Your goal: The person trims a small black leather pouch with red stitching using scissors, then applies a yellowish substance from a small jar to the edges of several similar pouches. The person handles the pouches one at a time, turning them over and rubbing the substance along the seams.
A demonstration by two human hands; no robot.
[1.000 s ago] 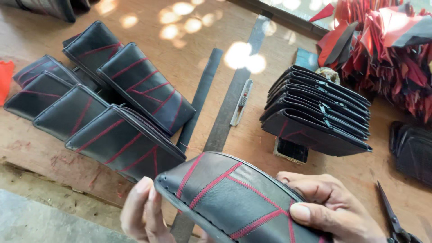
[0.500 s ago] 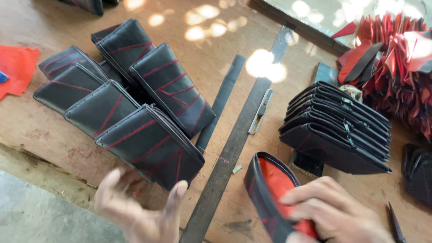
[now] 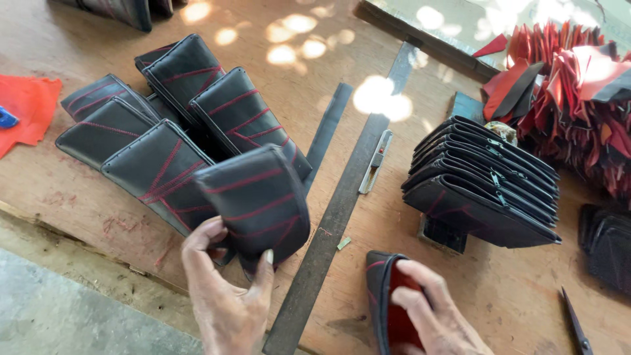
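Smooth black leather pouch point(image 3: 257, 200) with red stitched lines, pinched by left hand point(image 3: 227, 296) at its lower edge beside overlapping finished pouches point(image 3: 158, 118). Red-lined open pouch point(image 3: 393, 299) gripped on edge by right hand point(image 3: 437, 315) on worn wooden table point(image 3: 79, 197), near flat metal ruler point(image 3: 342, 210).

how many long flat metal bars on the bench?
2. The longer metal bar runs diagonally from the far raised ledge down to the near edge between the hands. The shorter dark strip lies just left of it, partly under the pouches.

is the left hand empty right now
No, the left hand grips a black pouch with red stitching at the near end of the row of pouches on the wooden table.
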